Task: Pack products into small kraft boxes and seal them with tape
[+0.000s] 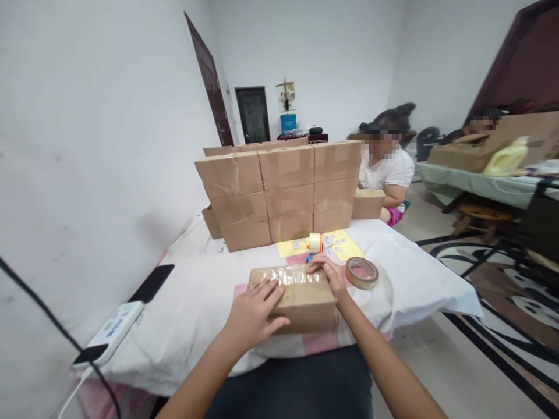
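A closed cardboard box [305, 297] lies in front of me, with a shiny strip of clear tape along its top. My left hand [259, 305] rests on the box's top left, fingers stretched out and thumb apart. At the far right corner, my right hand [327, 272] touches the box, its fingers extended over the top edge and taped strip. Just right of that hand lies a roll of tape [362, 273]. Behind the box stands a tape dispenser [315, 243] with a pale roll and orange and blue parts, partly hidden by my right hand.
Stacked cardboard boxes [286, 195] form a wall at the table's back. On the left lie a power strip [116, 326] and a black phone [152, 282]. A person in a white shirt [388, 171] sits beyond the stack; another is at a table [463, 183] on the right.
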`<act>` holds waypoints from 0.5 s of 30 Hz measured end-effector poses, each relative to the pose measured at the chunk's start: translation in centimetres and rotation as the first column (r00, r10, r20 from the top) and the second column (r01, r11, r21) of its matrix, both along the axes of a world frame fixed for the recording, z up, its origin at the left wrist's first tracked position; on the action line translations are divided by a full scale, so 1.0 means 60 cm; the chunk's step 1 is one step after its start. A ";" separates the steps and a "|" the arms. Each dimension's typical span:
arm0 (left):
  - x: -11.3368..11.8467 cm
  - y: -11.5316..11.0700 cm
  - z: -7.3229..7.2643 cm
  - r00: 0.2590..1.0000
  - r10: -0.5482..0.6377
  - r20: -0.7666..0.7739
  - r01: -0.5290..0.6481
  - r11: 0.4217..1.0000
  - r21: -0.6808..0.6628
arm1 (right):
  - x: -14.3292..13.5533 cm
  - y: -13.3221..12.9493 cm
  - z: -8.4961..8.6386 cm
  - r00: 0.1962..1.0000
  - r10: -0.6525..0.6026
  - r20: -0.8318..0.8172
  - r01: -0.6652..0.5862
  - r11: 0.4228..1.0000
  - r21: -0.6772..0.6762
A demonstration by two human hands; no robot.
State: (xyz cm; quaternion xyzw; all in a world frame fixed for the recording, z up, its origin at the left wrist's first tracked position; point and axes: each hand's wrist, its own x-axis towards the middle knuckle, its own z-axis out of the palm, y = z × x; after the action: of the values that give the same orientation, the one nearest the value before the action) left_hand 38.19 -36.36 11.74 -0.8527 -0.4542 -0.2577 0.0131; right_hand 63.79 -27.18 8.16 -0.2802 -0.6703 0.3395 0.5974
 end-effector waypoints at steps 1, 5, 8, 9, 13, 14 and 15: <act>0.003 0.003 0.001 0.999 0.052 -0.002 -0.052 0.999 0.010 | -0.004 0.015 0.004 1.000 0.008 0.023 -0.008 1.000 0.018; -0.006 0.022 -0.014 0.981 0.177 0.076 -0.182 0.981 0.062 | -0.001 0.096 0.018 0.974 -0.210 0.082 0.204 0.976 0.075; -0.037 0.040 -0.031 0.970 0.200 0.135 -0.211 0.975 0.075 | 0.017 0.170 0.005 0.855 -0.519 0.003 0.515 0.847 -0.135; -0.050 0.046 -0.036 0.967 0.211 0.145 -0.223 0.972 0.073 | 0.021 0.192 -0.005 0.829 -0.560 0.006 0.545 0.804 -0.237; -0.101 0.073 -0.051 0.951 0.264 0.158 -0.282 0.953 0.106 | 0.008 0.240 -0.060 0.880 -0.470 0.067 0.451 0.783 -0.428; -0.111 0.079 -0.052 0.950 0.273 0.150 -0.291 0.949 0.119 | -0.001 0.242 -0.071 0.905 -0.422 0.056 0.403 0.807 -0.432; -0.121 0.085 -0.052 0.951 0.278 0.134 -0.295 0.946 0.131 | -0.010 0.240 -0.078 0.927 -0.373 0.034 0.349 0.829 -0.437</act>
State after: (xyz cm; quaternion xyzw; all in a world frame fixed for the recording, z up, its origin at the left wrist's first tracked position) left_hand 30.95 -31.28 8.60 -0.7580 -0.5529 -0.3345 0.0883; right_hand 63.20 -12.79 3.48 -0.5191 -0.4960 0.3689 0.5903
